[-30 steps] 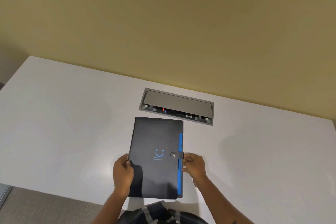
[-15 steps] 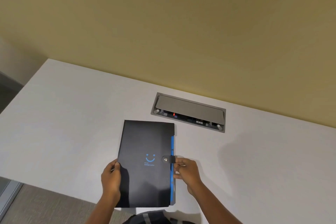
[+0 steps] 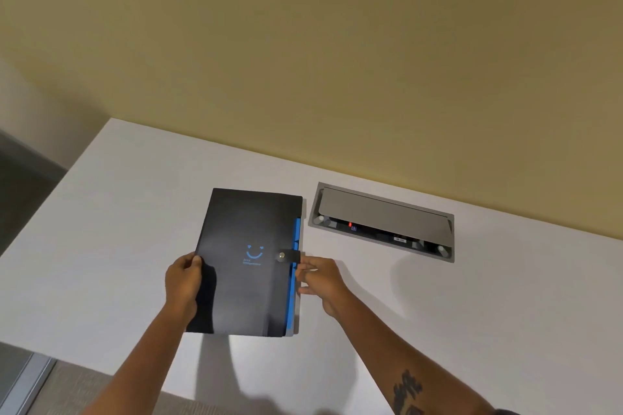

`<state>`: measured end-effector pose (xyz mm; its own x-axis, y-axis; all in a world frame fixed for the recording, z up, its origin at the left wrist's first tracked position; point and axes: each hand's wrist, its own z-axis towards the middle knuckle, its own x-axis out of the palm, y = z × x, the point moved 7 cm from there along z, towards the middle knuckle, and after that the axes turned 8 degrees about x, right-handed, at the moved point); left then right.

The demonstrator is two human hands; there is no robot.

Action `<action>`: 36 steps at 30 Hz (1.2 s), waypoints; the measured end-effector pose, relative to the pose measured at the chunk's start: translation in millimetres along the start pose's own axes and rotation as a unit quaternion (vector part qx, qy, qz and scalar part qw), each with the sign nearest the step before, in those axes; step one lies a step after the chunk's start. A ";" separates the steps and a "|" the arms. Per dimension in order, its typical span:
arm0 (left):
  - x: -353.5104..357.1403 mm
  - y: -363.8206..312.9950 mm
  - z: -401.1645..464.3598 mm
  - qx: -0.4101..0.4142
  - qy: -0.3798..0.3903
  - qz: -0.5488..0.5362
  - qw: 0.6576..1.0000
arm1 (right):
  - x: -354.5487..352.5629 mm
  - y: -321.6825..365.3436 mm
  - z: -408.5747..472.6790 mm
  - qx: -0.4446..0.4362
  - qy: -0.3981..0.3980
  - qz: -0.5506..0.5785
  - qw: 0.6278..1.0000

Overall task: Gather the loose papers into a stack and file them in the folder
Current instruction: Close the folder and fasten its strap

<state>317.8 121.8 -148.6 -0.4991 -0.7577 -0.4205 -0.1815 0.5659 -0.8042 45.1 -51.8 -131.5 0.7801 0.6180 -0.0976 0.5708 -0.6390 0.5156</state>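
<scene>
On the white bench (image 3: 101, 246) lies a black folder (image 3: 242, 266), closed, with a blue smiley on the cover and a snap strap (image 3: 286, 255) over its right edge, where blue tabs (image 3: 294, 276) peek out. The left hand (image 3: 182, 283) has its grip wrapped around the folder's left edge, thumb on top. The right hand (image 3: 320, 280) sits at the right edge just below the strap, fingertips on the blue tabs, grip loose, not clenched on anything. A grey outlet box (image 3: 384, 221) is sunk into the bench just right of the folder.
</scene>
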 end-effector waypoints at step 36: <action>67.0 -75.7 75.7 0.105 0.108 0.074 0.986 | -1.1 49.2 42.4 -0.058 -0.046 0.046 0.996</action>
<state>362.2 3.6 -147.7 -0.6799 -0.5722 -0.4587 0.0751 0.5678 -0.8197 83.2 -103.3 -142.1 0.8506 0.5118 -0.1201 0.4669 -0.6303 0.6203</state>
